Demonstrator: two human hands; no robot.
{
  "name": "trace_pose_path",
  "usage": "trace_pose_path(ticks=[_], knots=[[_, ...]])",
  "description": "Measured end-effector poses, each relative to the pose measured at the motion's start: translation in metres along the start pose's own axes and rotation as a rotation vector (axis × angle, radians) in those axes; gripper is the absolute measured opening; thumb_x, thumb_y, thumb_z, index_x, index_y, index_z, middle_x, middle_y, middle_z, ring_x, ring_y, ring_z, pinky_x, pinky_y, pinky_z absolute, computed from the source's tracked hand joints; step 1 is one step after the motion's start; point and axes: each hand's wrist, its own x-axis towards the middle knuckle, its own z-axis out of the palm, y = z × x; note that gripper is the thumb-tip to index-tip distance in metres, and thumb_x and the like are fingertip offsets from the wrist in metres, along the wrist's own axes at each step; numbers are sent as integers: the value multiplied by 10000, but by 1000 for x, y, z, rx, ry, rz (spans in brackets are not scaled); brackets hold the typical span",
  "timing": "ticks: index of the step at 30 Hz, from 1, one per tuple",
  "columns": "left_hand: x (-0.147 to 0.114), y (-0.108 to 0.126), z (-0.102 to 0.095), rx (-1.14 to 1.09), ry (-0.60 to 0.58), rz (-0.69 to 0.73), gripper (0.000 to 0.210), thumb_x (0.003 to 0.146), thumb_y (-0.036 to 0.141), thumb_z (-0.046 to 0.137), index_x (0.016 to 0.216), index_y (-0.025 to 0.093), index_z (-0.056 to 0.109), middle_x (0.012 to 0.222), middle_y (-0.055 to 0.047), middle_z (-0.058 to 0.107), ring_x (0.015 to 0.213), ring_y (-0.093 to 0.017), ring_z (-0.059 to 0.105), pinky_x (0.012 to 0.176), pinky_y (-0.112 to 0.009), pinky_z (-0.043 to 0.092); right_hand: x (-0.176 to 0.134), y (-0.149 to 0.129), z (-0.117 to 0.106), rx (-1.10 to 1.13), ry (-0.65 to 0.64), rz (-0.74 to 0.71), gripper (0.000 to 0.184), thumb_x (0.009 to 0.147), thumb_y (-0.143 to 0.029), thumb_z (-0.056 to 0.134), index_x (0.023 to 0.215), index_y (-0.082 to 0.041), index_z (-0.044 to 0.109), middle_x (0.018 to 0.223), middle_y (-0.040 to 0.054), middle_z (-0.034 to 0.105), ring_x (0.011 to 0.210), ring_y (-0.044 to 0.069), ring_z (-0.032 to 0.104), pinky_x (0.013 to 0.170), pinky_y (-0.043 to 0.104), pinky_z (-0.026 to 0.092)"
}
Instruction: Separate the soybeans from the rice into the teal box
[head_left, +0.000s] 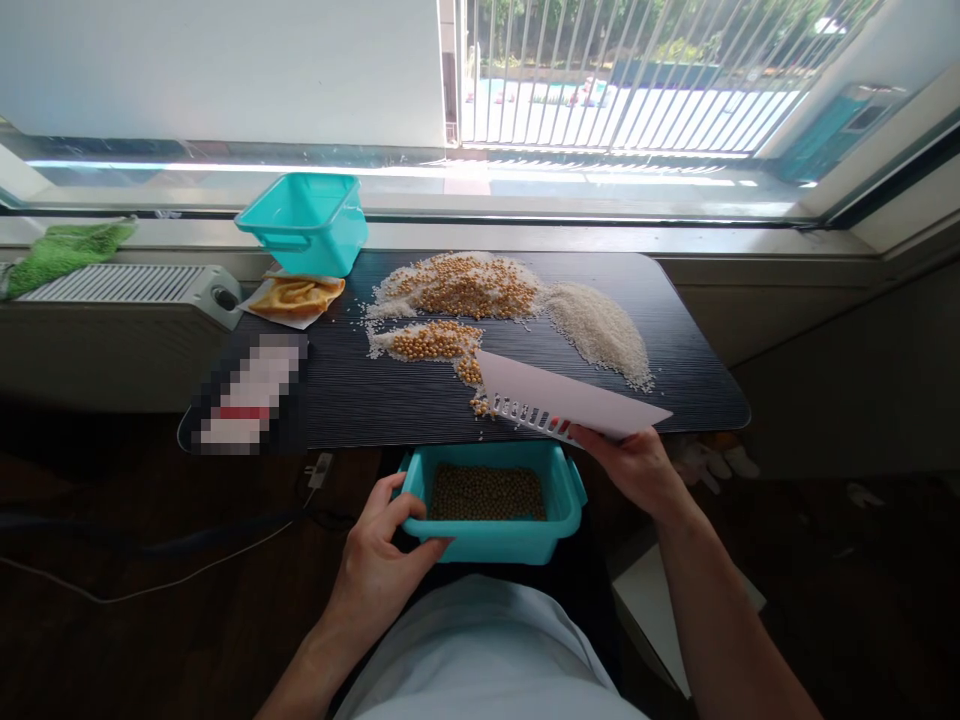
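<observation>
My left hand (386, 540) grips the left rim of a turquoise plastic tub (487, 548), which sits against the table's front edge above my lap. A layer of small round peas (487, 493), tan to brownish, covers its floor. In my right hand (626, 460) is a thin white sheet with a row of slots (574, 395), held tilted over the table's front part. Its left end touches or nearly touches a short trail of yellow peas (469, 370). Behind lie a small heap of peas and rice (431, 341), a bigger mixed heap (472, 285) and a pile of white rice (596, 325).
The dark table (375, 400) also carries a second turquoise tub (311, 235) at the back left, a folded yellow cloth (296, 294) on white paper, and a blurred-out item (251, 395). A radiator (120, 320) with a green cloth (71, 255) stands left. A window runs behind.
</observation>
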Motion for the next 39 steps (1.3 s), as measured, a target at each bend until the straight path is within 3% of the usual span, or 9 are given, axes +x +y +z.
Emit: trace_pose_path(ticks=[14,26,31,35,39], knots=[[0,1,0,-7,5,15,157,749,296,661,680,198,559,1116,-64,575,1023,-220,612,810,-274,493,-3,-13,6,5,-70,10,271,729,-396,758,940,-228,778,945,17,771,908,261,719,874,407,576],[0,2,-1,-7,11,8,148,724,286,675,666,199,570,1113,-55,598,965,-210,635,747,-250,517,-13,-10,-2,-20,-114,22,236,732,-387,752,914,-239,782,911,12,774,863,255,726,828,397,597],[1,5,1,-37,16,-13,170,741,287,674,658,194,559,1111,-52,588,956,-200,635,729,-237,511,-11,-11,3,-3,-44,-16,261,726,-375,759,946,-235,775,961,18,769,916,263,718,876,415,578],[1,5,2,-43,44,11,152,735,282,681,669,195,576,1095,-52,590,965,-208,632,750,-252,512,-8,-11,12,17,-104,-34,274,741,-401,742,955,-234,775,944,26,771,893,270,724,842,415,591],[5,-3,6,-19,78,30,145,717,295,697,674,196,600,1080,-58,599,1005,-231,628,780,-277,513,-11,-6,12,-12,-4,-58,291,726,-413,748,944,-224,777,939,32,771,894,282,723,854,429,583]])
